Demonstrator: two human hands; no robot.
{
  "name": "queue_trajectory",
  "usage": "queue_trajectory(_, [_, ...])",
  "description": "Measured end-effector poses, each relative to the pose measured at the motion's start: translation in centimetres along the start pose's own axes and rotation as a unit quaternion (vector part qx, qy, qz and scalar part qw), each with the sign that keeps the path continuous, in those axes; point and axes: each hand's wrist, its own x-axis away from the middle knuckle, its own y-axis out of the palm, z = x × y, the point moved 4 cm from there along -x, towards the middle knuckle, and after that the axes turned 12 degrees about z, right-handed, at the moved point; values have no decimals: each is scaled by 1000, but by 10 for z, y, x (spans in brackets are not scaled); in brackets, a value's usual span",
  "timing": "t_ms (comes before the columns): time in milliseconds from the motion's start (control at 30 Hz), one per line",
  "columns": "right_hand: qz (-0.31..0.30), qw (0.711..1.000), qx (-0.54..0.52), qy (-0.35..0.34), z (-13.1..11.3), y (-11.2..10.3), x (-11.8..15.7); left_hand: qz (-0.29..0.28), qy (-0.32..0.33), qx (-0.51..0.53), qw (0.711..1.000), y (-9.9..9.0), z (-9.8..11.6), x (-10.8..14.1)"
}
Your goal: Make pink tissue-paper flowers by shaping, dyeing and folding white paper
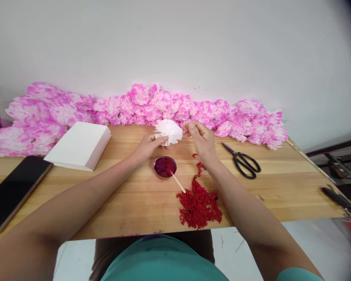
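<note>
My left hand [153, 146] grips a white paper flower [170, 130], its frilled layers fanned out above the thumb. At the flower's right edge, my right hand [200, 136] is closed in a pinch; whatever lies between its fingertips is too small to make out. Below the flower stands a small round cup of dark magenta liquid [160, 166], with a thin stick [178, 181] leaning out over its rim. A tangled heap of red yarn [199, 207] lies under my right forearm, one strand trailing up toward the wrist.
Pink-and-white paper flowers [146, 105] are piled along the wall. On the left of the wooden table [128, 203] lie a stack of white paper [78, 144] and a black phone [14, 191]. Black-handled scissors [244, 162] rest on the right, another black-handled tool [336, 197] near the right edge.
</note>
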Motion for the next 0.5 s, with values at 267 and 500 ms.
queue_trajectory(267, [-54,989,104,-85,-13,4,6,5,11,22,1000,-2,-1,-1])
queue_trajectory(500, [-87,949,209,-220,-15,15,15,0,31,-77,997,0,7,3])
